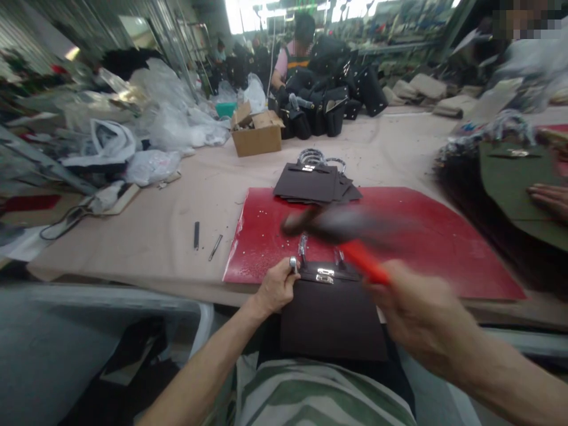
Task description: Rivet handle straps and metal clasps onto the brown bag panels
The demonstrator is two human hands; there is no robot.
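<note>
My left hand (277, 288) is closed around a short metal punch (293, 264), whose shiny round top shows above the fingers. Its lower end is hidden. Under that hand a dark brown bag panel (333, 319) hangs over the table edge, with metal clasp plates (325, 273) and a plastic-wrapped handle (303, 244) at its top. My right hand (417, 296) grips the red handle of a hammer (366, 261). The hammer's head is smeared by motion above the panel, apart from the punch.
A red mat (426, 236) lies under the work. Behind it is a stack of brown panels (308, 182). Two small metal tools (215, 248) lie left, and a cardboard box (257, 141) stands farther back. Green panels (510, 177) with another person's hand (550, 198) are at right.
</note>
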